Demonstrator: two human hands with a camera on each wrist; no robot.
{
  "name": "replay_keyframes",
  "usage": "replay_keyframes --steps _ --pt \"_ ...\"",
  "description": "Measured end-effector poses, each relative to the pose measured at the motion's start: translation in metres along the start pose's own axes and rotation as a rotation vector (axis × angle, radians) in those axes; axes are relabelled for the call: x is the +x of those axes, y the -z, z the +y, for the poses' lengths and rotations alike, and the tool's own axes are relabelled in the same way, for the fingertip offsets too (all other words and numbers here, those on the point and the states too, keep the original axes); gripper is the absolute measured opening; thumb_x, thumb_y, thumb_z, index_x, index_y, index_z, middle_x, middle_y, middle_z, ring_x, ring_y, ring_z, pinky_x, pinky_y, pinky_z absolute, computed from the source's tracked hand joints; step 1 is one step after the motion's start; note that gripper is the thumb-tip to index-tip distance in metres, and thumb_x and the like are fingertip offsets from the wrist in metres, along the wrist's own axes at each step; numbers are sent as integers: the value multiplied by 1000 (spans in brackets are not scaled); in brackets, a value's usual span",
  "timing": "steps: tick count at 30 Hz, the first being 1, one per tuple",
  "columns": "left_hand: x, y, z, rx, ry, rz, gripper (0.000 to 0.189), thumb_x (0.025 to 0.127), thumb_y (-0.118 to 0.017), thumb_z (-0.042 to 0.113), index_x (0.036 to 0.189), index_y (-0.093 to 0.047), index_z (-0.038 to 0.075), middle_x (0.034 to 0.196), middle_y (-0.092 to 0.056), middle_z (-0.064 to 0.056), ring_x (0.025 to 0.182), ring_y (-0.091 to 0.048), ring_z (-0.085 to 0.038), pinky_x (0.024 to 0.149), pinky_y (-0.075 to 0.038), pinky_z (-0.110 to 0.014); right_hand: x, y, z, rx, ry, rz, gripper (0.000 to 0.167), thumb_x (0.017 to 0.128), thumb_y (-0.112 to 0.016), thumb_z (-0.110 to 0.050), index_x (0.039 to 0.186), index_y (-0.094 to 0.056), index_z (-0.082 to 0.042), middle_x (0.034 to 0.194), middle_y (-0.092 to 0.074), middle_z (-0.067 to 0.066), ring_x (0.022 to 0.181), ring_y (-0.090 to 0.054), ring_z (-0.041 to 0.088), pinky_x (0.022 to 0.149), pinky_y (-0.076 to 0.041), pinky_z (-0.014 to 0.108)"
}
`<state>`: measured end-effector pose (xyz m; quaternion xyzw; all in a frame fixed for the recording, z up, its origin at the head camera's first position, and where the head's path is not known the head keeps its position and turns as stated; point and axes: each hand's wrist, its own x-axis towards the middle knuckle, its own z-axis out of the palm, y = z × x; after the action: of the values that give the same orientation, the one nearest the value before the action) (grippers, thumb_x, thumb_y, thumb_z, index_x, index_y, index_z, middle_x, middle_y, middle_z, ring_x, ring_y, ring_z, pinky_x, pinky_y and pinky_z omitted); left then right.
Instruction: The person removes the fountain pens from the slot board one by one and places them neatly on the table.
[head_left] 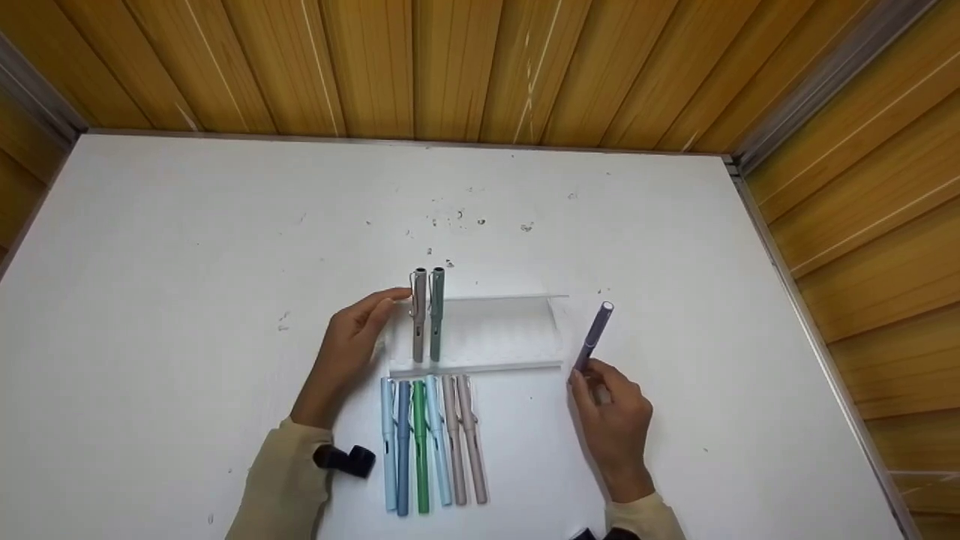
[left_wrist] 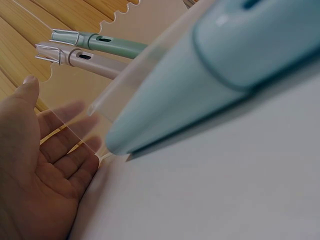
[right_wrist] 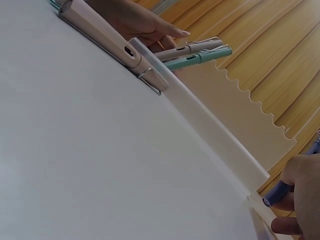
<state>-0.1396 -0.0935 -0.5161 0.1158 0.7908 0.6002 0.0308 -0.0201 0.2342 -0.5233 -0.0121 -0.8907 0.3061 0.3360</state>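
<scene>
A clear pen stand (head_left: 499,330) with a scalloped back edge sits mid-table. Propped at its left end are a taupe pen (head_left: 418,322) and a grey-green pen (head_left: 436,322). My left hand (head_left: 358,328) is at the stand's left side, fingers extended; the left wrist view shows some fingers behind the transparent panel. Between the thumb and fingers of my right hand (head_left: 616,409), a dark purple-blue pen (head_left: 598,326) is held slanting upward, to the right of the stand and apart from it.
In front of the stand lie several capped pens side by side: light blue (head_left: 388,442), slate blue (head_left: 403,457), green (head_left: 421,457) and taupe (head_left: 470,442) among them. The white table (head_left: 187,247) has dark scuffs beyond the stand. Wood-patterned walls (head_left: 450,67) border it.
</scene>
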Motion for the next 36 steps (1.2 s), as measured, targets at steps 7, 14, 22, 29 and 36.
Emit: replay_keyframes --steps 7,14,22,29,36 --pt "0 0 1 -15 -5 -4 32 107 -48 31 128 -69 18 134 -65 2 134 -53 -17 116 -38 -40 -7 1 -5 10 30 -6 22 76 -80 8 96 -73 3 78 -74 7 66 -65 14 64 -51 12" --pt "0 0 1 -6 -1 0 32 107 -48 31 129 -69 19 135 -65 1 135 -52 -19 116 -38 -43 -16 3 -12 -14 17 -37 20 77 -81 4 95 -73 1 75 -73 2 61 -60 7 55 -46 17" --pt "0 0 0 22 -4 -1 35 108 -46 35 130 -68 20 136 -64 2 137 -51 -21 117 -37 -45 -28 5 -25 -8 -9 -80 20 76 -83 3 94 -73 -2 76 -72 -2 63 -58 3 55 -44 14" --pt "0 0 0 26 0 -3 35 108 -46 35 130 -68 21 136 -64 2 137 -51 -22 117 -37 -46 -36 6 -34 0 -33 -129 20 76 -83 1 92 -74 -4 75 -70 -6 64 -57 1 54 -44 20" --pt "0 0 -1 16 0 -6 35 107 -46 36 130 -68 21 136 -64 3 136 -51 -20 117 -37 -45 -43 6 -40 26 -24 -156 20 75 -84 0 91 -74 -7 74 -68 -9 63 -55 0 54 -43 19"
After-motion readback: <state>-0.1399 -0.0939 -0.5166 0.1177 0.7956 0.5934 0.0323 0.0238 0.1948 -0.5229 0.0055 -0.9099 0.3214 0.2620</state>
